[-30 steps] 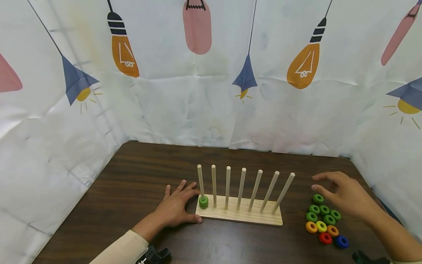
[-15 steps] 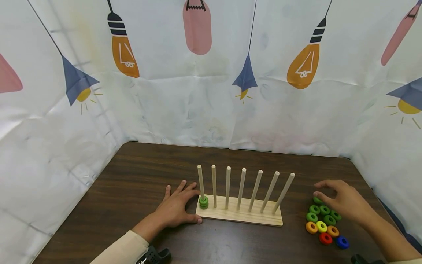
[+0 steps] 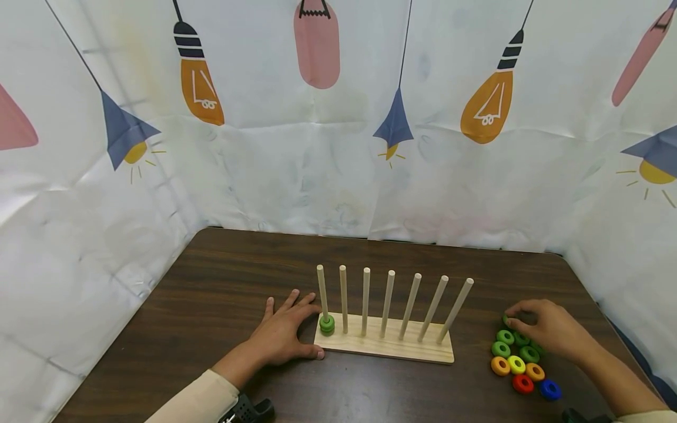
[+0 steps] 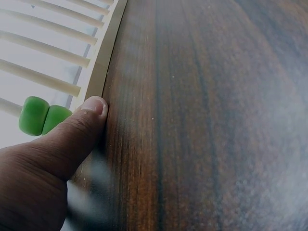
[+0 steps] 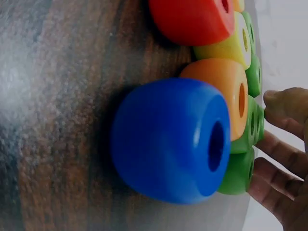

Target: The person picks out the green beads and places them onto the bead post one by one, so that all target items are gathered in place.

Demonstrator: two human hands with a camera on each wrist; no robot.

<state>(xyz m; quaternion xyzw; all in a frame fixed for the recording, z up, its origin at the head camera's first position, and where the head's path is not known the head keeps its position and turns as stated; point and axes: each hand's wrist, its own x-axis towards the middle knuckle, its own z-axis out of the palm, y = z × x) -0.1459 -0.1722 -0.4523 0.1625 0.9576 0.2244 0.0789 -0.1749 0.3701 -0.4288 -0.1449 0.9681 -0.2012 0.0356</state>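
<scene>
A wooden base (image 3: 391, 346) with seven upright pegs stands mid-table; two green rings (image 3: 327, 324) sit low on its leftmost peg. My left hand (image 3: 296, 335) lies flat on the table, its thumb (image 4: 72, 139) pressed against the base's left edge (image 4: 103, 62) beside the green rings (image 4: 41, 115). My right hand (image 3: 513, 320) is down at the far end of a cluster of rings, its fingers curled around the farthest green ring (image 3: 505, 321), which is mostly hidden. The right wrist view shows the blue ring (image 5: 168, 139) close up, with the fingers (image 5: 284, 115) beyond the green rings (image 5: 238, 173).
The loose cluster right of the base holds green (image 3: 505, 336), yellow (image 3: 516, 364), orange (image 3: 499, 365), red (image 3: 522, 383) and blue (image 3: 550, 389) rings. Printed cloth walls (image 3: 338, 147) enclose the dark wooden table (image 3: 222, 282) at the back and both sides.
My right hand has come down and toward me from above the cluster, and its fingers have curled onto the far green ring. The left hand has not moved.
</scene>
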